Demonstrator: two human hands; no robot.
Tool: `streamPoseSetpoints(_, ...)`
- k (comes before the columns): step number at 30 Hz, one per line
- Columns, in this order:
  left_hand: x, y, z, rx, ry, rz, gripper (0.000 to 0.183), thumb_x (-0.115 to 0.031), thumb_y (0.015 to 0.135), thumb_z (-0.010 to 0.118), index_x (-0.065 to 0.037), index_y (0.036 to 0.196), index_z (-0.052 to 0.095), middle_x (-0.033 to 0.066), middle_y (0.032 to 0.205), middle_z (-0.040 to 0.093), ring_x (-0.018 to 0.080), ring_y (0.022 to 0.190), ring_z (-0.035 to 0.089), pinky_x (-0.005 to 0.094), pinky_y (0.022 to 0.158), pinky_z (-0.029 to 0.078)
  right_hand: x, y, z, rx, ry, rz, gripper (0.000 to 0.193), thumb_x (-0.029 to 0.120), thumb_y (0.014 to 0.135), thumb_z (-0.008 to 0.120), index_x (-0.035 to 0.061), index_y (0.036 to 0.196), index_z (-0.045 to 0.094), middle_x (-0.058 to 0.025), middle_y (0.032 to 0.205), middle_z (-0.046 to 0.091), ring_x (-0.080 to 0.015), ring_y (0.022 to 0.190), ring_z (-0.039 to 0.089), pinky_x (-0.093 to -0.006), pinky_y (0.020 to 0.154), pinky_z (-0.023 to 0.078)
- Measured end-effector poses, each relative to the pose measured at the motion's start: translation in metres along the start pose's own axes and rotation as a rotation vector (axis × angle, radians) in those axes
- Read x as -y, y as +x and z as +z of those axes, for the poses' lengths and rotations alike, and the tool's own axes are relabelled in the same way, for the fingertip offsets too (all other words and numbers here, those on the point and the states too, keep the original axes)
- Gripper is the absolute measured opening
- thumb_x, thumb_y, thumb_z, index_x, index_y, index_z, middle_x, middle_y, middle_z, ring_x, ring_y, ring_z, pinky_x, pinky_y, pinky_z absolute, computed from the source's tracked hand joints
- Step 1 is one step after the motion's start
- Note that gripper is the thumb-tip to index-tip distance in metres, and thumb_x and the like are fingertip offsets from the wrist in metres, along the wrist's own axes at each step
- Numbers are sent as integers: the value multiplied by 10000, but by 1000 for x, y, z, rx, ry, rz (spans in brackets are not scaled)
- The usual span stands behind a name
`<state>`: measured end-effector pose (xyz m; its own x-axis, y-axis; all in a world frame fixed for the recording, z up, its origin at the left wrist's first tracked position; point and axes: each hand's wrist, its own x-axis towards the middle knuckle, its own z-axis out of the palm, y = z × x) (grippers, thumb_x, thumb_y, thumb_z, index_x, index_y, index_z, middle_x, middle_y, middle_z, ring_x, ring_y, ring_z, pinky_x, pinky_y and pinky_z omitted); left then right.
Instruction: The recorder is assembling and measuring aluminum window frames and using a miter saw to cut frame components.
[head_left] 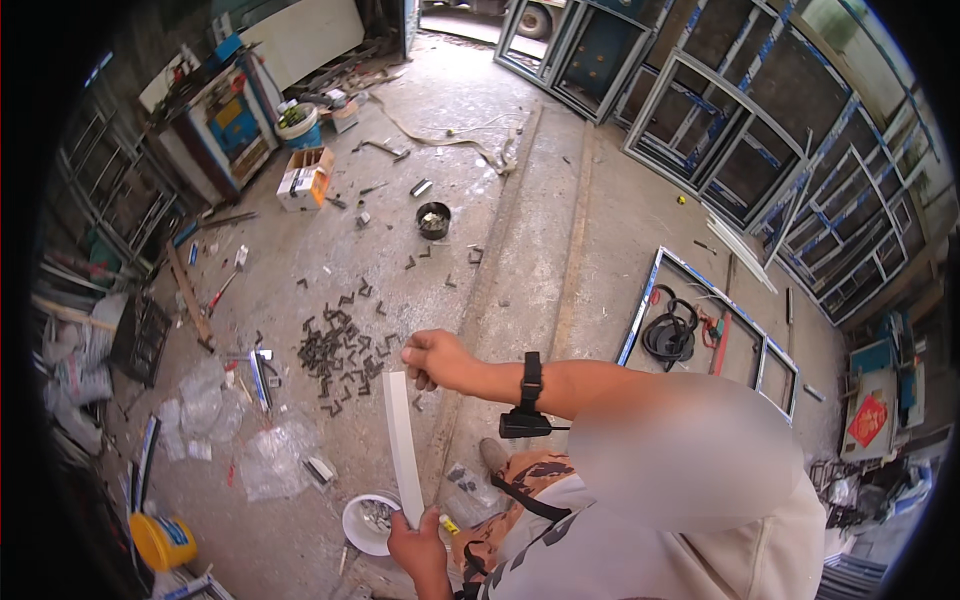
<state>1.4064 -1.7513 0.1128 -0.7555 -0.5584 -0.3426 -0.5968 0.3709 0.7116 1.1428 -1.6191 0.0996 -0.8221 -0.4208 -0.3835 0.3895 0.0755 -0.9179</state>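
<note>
White and slender, the strip (403, 440) has its lower end clasped by the left hand (415, 548), thumb against the near face, probably to steady it. At the top end, the right hand (440, 360) has curled fingers; whether they pinch anything, I cannot tell. Its long axis runs nearly up the view, leaning slightly left, the top pointing past the brackets (322, 348). Just beside the left hand, the white bucket (351, 522) holds small pieces, presumably for easy reach. Farther out, the brackets lie loosely heaped on concrete, perhaps for picking singly.
</note>
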Motion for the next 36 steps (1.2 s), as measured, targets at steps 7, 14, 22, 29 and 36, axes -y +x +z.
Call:
streamPoseSetpoints(7, -103, 101, 61, 171, 364, 298, 338, -286, 733, 767, -10, 816, 588, 229, 727, 627, 434, 728, 615, 473, 642, 465, 58, -13, -142, -455, -218, -390, 150, 140, 916, 574, 19, 1003, 584, -86, 827, 650, -199, 712, 652, -328, 632, 526)
streamPoseSetpoints(14, -202, 184, 166, 515, 747, 754, 366, -327, 726, 770, -36, 826, 573, 191, 735, 635, 405, 720, 634, 496, 635, 484, 63, 2, -237, 152, -1392, -648, 397, 421, 803, 652, 72, 986, 608, -123, 944, 666, -323, 916, 639, -410, 761, 495)
streamPoseSetpoints(22, -398, 263, 288, 532, 801, 1314, 369, -280, 648, 824, -69, 877, 625, 118, 856, 657, 320, 815, 608, 438, 777, 444, 68, -9, -385, -129, -1135, 51, 461, 504, 822, 640, 62, 947, 604, -142, 705, 652, -368, 706, 655, -458, 648, 504)
streamPoseSetpoints(29, -576, 337, 400, 126, 681, 1572, 618, -212, 568, 864, -67, 1122, 632, 157, 1278, 554, 334, 1216, 485, 476, 1077, 307, 48, -17, -521, -557, -899, 148, 519, 585, 846, 569, 75, 942, 607, -157, 718, 647, -373, 724, 649, -473, 662, 496)
streamPoseSetpoints(36, -695, 400, 524, 485, -231, 774, 622, -217, 894, 655, 24, 1392, 372, 216, 1372, 457, 325, 1221, 508, 474, 990, 423, 64, 5, -642, -687, -786, 246, 517, 591, 834, 576, 88, 948, 605, -161, 755, 659, -378, 741, 647, -481, 674, 494)
